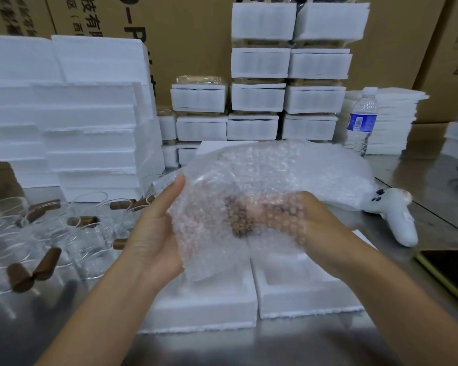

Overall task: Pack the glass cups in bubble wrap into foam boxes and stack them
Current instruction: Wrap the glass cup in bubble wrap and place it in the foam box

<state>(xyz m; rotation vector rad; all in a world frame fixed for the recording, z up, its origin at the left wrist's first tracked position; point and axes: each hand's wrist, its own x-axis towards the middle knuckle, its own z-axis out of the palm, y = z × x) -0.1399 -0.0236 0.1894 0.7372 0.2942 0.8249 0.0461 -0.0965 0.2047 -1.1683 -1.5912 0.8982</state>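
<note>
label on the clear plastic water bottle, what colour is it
Blue with a white patch; the bottle label shows best in the head view.

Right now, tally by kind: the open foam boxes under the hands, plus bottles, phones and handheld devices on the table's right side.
Open foam boxes: 2
Water bottle: 1
White handheld device: 1
Phone: 1
Total: 5

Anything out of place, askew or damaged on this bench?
Nothing spilled or broken. The bare cups at left sit jumbled, handles pointing every way, and a white controller lying right of the bubble wrap looks unrelated to packing.
</note>
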